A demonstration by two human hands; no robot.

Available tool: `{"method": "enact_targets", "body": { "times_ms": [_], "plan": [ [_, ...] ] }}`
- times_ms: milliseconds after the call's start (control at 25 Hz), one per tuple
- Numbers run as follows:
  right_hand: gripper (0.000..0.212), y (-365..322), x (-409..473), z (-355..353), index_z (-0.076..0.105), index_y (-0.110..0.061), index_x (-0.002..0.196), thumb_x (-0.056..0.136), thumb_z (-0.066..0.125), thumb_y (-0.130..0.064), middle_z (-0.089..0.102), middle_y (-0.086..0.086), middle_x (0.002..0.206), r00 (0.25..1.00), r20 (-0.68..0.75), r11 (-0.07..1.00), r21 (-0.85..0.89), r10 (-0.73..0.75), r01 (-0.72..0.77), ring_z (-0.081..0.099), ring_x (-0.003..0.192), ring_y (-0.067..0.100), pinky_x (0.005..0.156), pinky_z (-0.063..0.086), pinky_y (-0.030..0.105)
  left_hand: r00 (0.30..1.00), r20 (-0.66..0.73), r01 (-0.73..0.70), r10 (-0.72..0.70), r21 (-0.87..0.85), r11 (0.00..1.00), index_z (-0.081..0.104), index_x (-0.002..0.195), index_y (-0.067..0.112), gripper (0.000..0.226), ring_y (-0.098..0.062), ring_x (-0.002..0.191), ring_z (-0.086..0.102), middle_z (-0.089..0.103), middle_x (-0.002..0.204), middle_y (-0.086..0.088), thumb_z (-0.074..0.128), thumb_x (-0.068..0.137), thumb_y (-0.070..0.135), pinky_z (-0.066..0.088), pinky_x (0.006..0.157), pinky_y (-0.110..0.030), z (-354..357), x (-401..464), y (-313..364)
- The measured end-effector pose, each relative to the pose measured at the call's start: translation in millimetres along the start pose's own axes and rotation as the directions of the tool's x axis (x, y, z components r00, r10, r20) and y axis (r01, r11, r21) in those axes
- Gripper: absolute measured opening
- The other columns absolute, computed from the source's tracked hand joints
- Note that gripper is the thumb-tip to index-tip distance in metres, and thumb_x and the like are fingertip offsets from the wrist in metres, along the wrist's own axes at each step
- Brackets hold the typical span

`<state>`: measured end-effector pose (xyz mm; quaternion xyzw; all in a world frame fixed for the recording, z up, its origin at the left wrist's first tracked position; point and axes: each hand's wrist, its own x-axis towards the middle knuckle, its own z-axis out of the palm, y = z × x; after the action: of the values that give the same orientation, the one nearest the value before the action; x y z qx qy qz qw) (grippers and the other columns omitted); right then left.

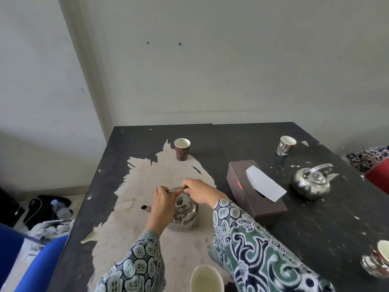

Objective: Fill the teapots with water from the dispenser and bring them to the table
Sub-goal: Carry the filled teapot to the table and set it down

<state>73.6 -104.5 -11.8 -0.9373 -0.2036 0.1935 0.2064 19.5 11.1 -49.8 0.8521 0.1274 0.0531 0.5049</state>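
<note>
Just below both hands [179, 196], the teapot [183, 213], handle gripped

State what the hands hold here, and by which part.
Both the left hand and right hand grip the near teapot by its raised wire handle.

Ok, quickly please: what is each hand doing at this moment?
Left hand: closed, gripping the handle of the near teapot.
Right hand: closed, pinching the other end of the same handle.

both hands [179, 193] on teapot [183, 213] handle
</note>
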Motion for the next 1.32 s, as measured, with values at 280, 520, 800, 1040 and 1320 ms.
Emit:
{"method": "enact_targets", "body": {
  "times_ms": [280, 520, 800, 1040, 1320],
  "plan": [
    [0.010, 14.2, 15.3, -1.9, 0.044, -0.018, 0.089, 0.097, 0.037, -0.019, 0.049, 0.006, 0.092, 0.999, 0.031, 0.998, 0.059, -0.039, 0.037, 0.046, 0.084, 0.025, 0.078, 0.040, 0.041, 0.985, -0.174, -0.020, 0.000, -0.113, 0.993, 0.037, 0.123, 0.001, 0.048, -0.024, 0.108, 0.048, 0.046, 0.116, -0.012, 0.053, 0.089, 0.032, 0.037, 0.086, -0.029, 28.1, -0.5, -9.3],
    [0.012, 18.0, 2.7, 1.1, 0.041, -0.018, 0.093, 0.100, 0.032, -0.023, 0.045, -0.004, 0.075, 0.999, 0.021, 0.975, 0.218, -0.044, 0.038, 0.044, 0.069, 0.017, 0.064, 0.035, 0.031, 0.995, -0.095, -0.021, 0.012, -0.093, 0.995, -0.010, 0.144, 0.002, 0.114, -0.033, 0.144, 0.000, 0.001, 0.154, -0.022, 0.077, 0.070, 0.013, 0.007, 0.116, -0.038, 47.4, -9.7, -27.6],
    [0.025, 26.3, -3.6, 11.8, 0.043, -0.019, 0.109, 0.098, 0.030, -0.038, 0.051, 0.006, 0.091, 0.997, -0.045, 0.943, 0.331, 0.063, -0.044, 0.051, 0.086, 0.024, 0.076, 0.036, 0.034, 0.991, -0.133, 0.008, -0.015, -0.049, 0.999, -0.008, 0.143, 0.003, 0.121, -0.037, 0.139, 0.016, 0.016, 0.148, -0.029, 0.082, 0.062, 0.013, 0.016, 0.114, -0.037, 53.8, -9.8, -23.2],
    [0.046, 23.8, -18.4, 12.3, 0.025, -0.017, 0.135, 0.097, 0.026, -0.044, 0.043, 0.015, 0.139, 0.989, 0.005, 0.929, 0.342, 0.150, -0.143, 0.046, 0.124, 0.030, 0.097, 0.034, 0.037, 0.997, -0.053, 0.052, -0.054, -0.032, 0.998, -0.005, 0.144, 0.003, 0.120, -0.036, 0.140, 0.016, 0.015, 0.149, -0.026, 0.083, 0.063, 0.013, 0.015, 0.114, -0.041, 39.4, -8.3, -15.9],
    [0.046, 40.9, -77.9, -21.4, 0.036, -0.014, 0.135, 0.098, 0.027, -0.041, 0.041, 0.010, 0.142, 0.984, -0.035, 0.921, 0.359, 0.174, -0.150, 0.041, 0.128, 0.026, 0.102, 0.031, 0.036, 0.995, -0.096, 0.003, 0.004, 0.072, 0.997, 0.008, 0.143, 0.003, 0.095, -0.037, 0.138, 0.014, 0.019, 0.144, -0.024, 0.072, 0.076, 0.023, 0.011, 0.114, -0.045, 22.7, -35.5, 34.4]
  ]
}}
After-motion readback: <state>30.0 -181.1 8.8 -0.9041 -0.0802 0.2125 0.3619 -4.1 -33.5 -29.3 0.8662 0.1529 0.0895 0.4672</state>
